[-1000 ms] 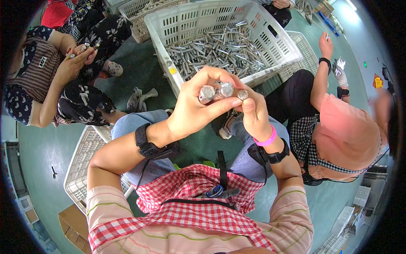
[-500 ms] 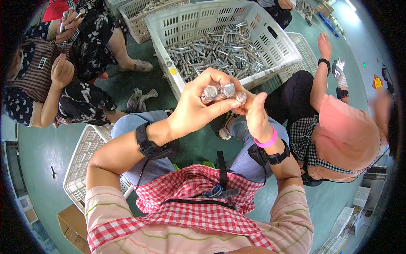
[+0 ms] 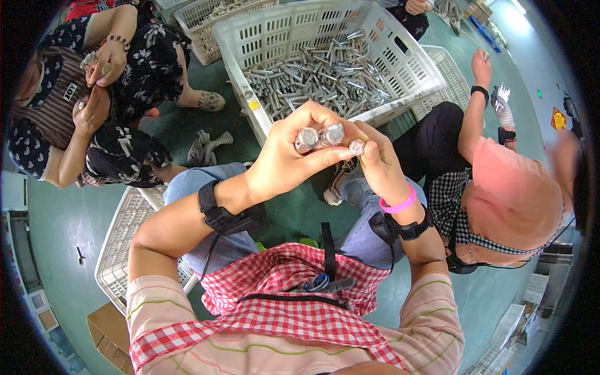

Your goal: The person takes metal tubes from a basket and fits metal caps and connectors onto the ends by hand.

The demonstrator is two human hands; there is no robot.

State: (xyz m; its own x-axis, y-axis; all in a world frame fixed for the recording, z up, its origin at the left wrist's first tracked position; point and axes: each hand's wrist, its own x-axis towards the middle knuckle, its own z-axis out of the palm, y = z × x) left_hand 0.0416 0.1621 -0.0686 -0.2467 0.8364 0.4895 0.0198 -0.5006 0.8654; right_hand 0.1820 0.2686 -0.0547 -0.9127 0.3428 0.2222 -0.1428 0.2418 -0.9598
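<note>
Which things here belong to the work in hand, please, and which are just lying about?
In hand: left hand, right hand, metal cylinders, white crate of metal cylinders.
Lying about: empty white crate, cardboard box, grey cloth.

Little has changed in the middle of the frame. The left hand (image 3: 281, 165) and right hand (image 3: 381, 165) sit a touch lower and nearer the centre than a second ago, and the three metal tubes (image 3: 328, 137) pinched between them have their round ends turned more squarely upward.

In the upper left, the seated person in the flowered dress has moved. A raised hand (image 3: 106, 62) now holds small metal pieces up near the frame's top edge, and the sandalled foot (image 3: 209, 100) has slid out toward the big white crate (image 3: 262, 37).

The view itself has shifted slightly, so the crate sits higher in the frame.
</note>
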